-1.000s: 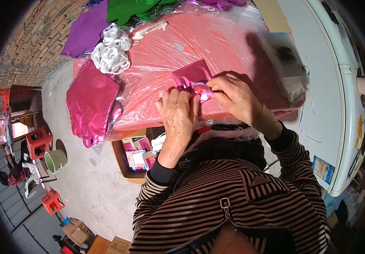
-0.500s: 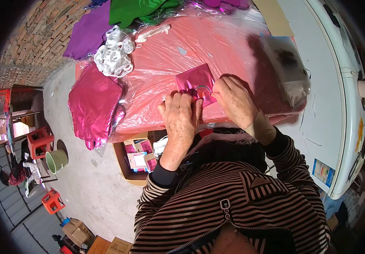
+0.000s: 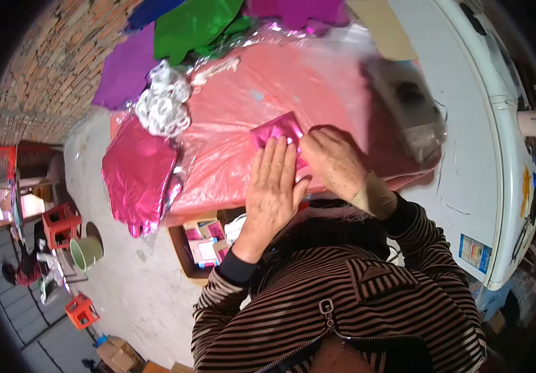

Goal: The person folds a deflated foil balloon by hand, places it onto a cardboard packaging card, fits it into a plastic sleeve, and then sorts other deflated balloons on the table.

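Brick wall (image 3: 37,81) curves along my left, and a grey concrete floor (image 3: 125,273) drops away below the table I work at. That table is covered with a pink plastic sheet (image 3: 230,155), glossy and wrinkled.

My left hand (image 3: 272,186) lies flat on the sheet, fingers straight and close together, their tips pressing on the lower edge of a small folded magenta foil piece (image 3: 275,129). My right hand (image 3: 333,160) sits just beside it, knuckles up, fingers curled down onto the right side of the same foil; whether they pinch it or only press it I cannot tell. The foil rests on the sheet near the table's middle, just above both hands.

Under the table edge, below my left wrist, stands an open cardboard box (image 3: 184,261) holding pink and white packets. A pale green bucket (image 3: 85,252) stands on the floor further left; what is in it I cannot make out. Two orange crates (image 3: 61,224) stand near it.

Over the table's left edge hangs a large magenta foil balloon (image 3: 137,177). Beyond it lie a crumpled silver foil bundle (image 3: 163,107), a purple sheet (image 3: 125,74) and a green sheet (image 3: 190,28). A blurred clear plastic bag (image 3: 408,105) lies at the right end, and a white appliance (image 3: 485,155) stands alongside.
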A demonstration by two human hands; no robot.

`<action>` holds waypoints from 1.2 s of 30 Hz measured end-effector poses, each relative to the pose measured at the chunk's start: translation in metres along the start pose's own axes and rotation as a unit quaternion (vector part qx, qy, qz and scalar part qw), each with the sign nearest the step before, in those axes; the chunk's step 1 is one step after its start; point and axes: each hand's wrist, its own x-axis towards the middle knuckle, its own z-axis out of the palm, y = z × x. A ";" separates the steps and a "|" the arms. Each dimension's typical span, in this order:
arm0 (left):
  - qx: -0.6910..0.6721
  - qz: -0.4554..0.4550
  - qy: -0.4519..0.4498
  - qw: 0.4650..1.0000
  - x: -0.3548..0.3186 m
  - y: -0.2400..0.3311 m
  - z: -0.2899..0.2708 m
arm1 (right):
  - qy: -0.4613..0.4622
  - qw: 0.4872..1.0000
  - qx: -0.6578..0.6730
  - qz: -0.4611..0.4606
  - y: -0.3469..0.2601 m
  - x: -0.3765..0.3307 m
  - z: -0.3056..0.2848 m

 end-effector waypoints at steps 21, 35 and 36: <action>0.045 0.008 -0.070 0.996 -0.004 -0.003 -0.009 | 0.044 0.900 -0.259 0.348 0.228 0.127 -0.117; 0.048 0.013 -0.063 0.997 -0.004 -0.004 -0.007 | 0.154 0.959 -0.028 0.238 0.233 0.119 -0.146; 0.048 0.014 -0.062 0.997 -0.004 -0.004 -0.007 | 0.155 0.959 -0.029 0.238 0.231 0.119 -0.147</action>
